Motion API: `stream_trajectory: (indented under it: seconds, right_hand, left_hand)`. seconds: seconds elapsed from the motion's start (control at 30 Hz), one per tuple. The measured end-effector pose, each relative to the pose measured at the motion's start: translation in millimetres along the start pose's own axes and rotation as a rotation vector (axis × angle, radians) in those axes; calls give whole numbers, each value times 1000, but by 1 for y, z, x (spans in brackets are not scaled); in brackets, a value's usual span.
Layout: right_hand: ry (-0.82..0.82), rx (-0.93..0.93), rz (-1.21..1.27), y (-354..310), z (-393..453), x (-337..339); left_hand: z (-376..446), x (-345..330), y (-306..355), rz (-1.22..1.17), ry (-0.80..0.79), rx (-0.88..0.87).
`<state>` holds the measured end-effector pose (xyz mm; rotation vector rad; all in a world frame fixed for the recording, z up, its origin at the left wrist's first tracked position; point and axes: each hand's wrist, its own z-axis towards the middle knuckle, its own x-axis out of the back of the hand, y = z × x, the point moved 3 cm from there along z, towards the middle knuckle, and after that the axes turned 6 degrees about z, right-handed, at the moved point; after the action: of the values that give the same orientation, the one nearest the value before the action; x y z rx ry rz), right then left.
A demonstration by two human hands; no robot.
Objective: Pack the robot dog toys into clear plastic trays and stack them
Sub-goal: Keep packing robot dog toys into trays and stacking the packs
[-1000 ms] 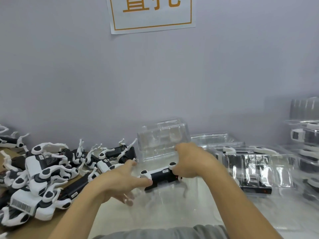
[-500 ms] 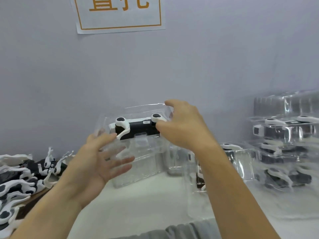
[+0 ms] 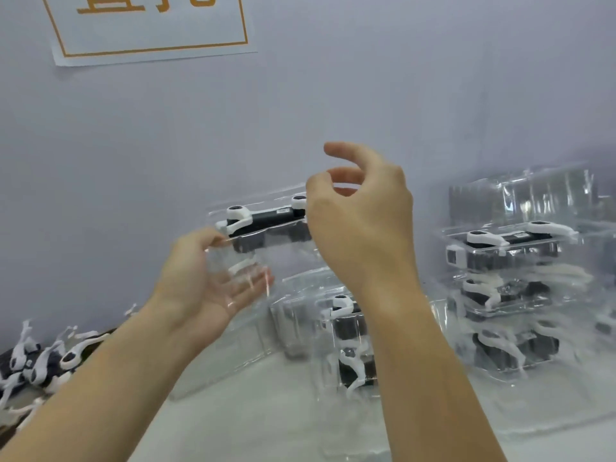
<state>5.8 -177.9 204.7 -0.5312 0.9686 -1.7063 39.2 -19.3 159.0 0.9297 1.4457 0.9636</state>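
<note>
I hold a clear plastic tray (image 3: pixel 266 251) up in the air in front of the wall. A black and white robot dog toy (image 3: pixel 266 217) lies along its top. My left hand (image 3: pixel 200 288) grips the tray's left end, thumb on the edge and fingers beneath. My right hand (image 3: pixel 363 228) is at the tray's right end. Its thumb touches the toy's white shoulder, and its fingers are loosely curled and lifted clear of the tray. The tray's right end is hidden behind that hand.
A stack of filled trays (image 3: pixel 510 295) stands at the right, with empty clear trays (image 3: pixel 520 198) on top. Another tray holding a toy (image 3: pixel 346 345) stands on end at the centre of the white table (image 3: pixel 260 418). Loose robot dogs (image 3: pixel 40 358) lie heaped at far left.
The tray with the toy went from the table up into the air. My right hand's fingers have lifted off its right end, and my left hand has closed on the left end.
</note>
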Motion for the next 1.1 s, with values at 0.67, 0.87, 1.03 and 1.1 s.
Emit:
stream_trajectory:
  seconds: [0.67,0.87,1.03,1.1]
  right_hand:
    - [54,-79,23,15,19,34]
    - [47,-51,-223,24,23,43]
    - [-256,-320,-709,54,21,50]
    - [-325,-353,-763,56,18,50]
  left_hand:
    - [23,-79,-58,262,-169,172]
    - [19,-71,-63,751,-24,-42]
    - [5,-59,-54,1149,72,-188]
    - [7,-52,-59,1209,76,-179]
